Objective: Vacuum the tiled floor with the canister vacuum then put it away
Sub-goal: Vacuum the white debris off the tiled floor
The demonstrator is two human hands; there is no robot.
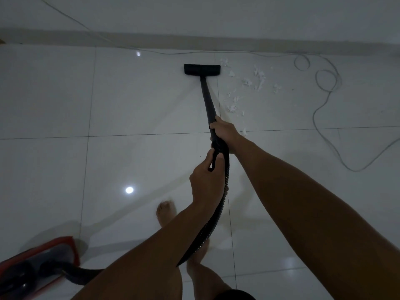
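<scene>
Wand (208,100) gripped by both hands (223,132).

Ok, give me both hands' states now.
Left hand: closed on the hose handle.
Right hand: closed around the wand.

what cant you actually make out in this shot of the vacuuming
- Canister vacuum, head view: cut off by the bottom-left edge and blurred; only its red-trimmed top shows.
- Hose: its lower run passes behind the left forearm, so its join to the canister is hidden.
- Power cord: runs off the right edge; no plug visible.
- White scraps: too small and dim to identify.
</scene>
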